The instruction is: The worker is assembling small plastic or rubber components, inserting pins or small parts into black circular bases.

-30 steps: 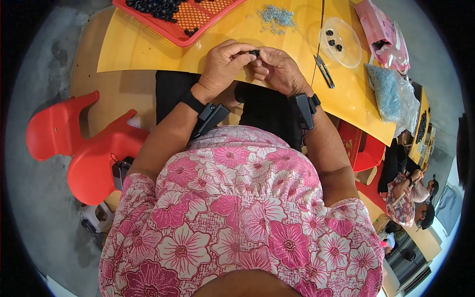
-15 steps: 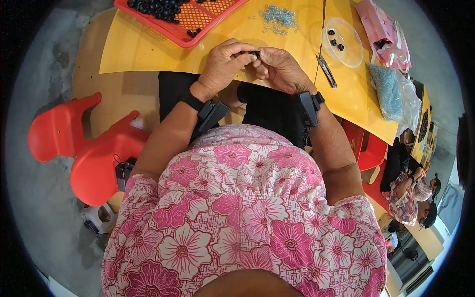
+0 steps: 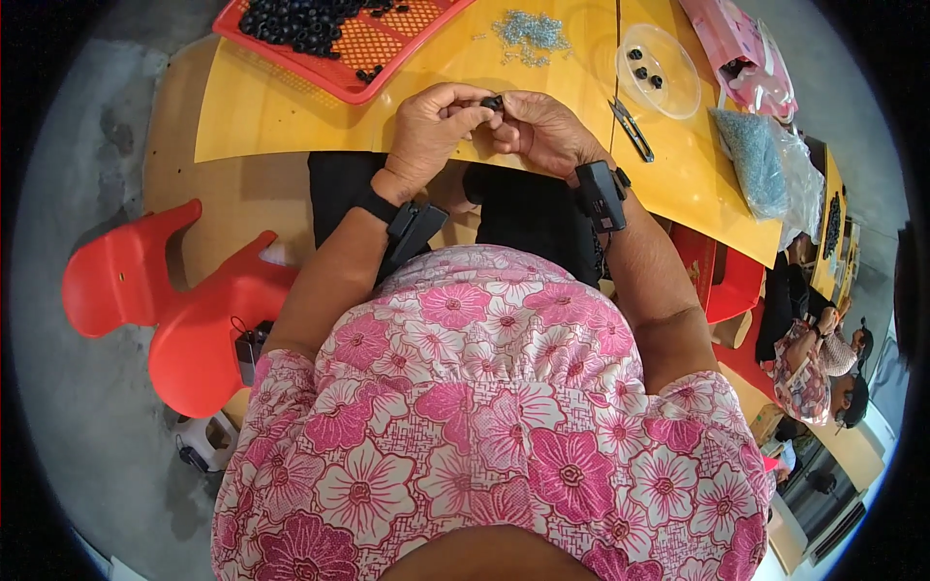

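Grey floor (image 3: 77,194) all round, with two red chairs (image 3: 194,353) off the left edge of the yellow tabletop (image 3: 542,82). Over its near edge, left hand (image 3: 426,131) with thumb and index finger pinched on a small black piece (image 3: 492,102); right hand (image 3: 542,131) with thumb and fingers closed on the same piece from the other side. Just beyond the left hand, toward the left edge, a red tray (image 3: 356,95) of black pieces (image 3: 291,29). Farther from the near edge, a loose heap of small clear bits (image 3: 533,34). Beside the right hand, snips (image 3: 633,131) lying between it and a clear bag (image 3: 751,160) of blue-grey bits at the right edge. Beyond the snips, a clear round dish (image 3: 683,82) with three black pieces; past that, toward the far right corner, a pink bag (image 3: 727,39).
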Tool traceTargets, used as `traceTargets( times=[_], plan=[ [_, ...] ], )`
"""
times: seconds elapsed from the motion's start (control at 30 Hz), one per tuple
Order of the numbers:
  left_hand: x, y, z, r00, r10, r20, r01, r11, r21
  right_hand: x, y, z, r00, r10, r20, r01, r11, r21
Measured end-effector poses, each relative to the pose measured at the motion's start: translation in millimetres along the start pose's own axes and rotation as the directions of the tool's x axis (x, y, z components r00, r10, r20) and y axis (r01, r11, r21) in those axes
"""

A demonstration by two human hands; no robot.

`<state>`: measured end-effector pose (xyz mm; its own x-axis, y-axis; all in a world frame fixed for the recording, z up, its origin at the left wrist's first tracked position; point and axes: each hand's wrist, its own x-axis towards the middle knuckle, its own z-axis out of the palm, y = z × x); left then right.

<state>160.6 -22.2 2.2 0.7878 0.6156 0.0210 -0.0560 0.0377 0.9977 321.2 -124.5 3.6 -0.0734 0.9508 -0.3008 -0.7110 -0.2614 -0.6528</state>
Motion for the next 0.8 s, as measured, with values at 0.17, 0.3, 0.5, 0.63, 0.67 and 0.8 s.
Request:
traceTargets(
  times=[0.17,0.3,0.5,0.63,0.67,0.8],
  plan=[
    [-0.4,1.8,-0.2,1.0,0.013,-0.004,-0.013,1.0,0.003,1.3,1.6,-1.2,1.0,-0.015,0.011,0.015,1.0,0.009],
    [0.7,2.5,0.2,1.0,-0.015,-0.013,0.015,0.999,0.044,0.4,0.6,-0.7,1.0,-0.013,-0.004,0.013,1.0,-0.004],
    [0.0,5.7,-0.4,0.999,-0.034,-0.019,0.034,0.999,0.012,0.4,2.9,0.5,1.0,-0.021,0.005,0.021,1.0,0.013],
    [0.1,7.3,0.1,1.0,-0.01,-0.006,0.01,0.999,0.052,0.5,7.7,6.4,0.997,-0.064,-0.048,0.064,0.998,-0.015],
    [0.0,8.3,0.6,1.0,-0.009,-0.006,0.01,0.999,0.052,0.1,8.4,8.9,0.993,-0.092,-0.07,0.089,0.995,-0.04],
    [0.6,6.2,1.9,0.999,-0.023,-0.031,0.022,1.0,-0.011,-0.4,11.7,20.7,0.968,-0.182,-0.173,0.163,0.98,-0.118]
  ],
)
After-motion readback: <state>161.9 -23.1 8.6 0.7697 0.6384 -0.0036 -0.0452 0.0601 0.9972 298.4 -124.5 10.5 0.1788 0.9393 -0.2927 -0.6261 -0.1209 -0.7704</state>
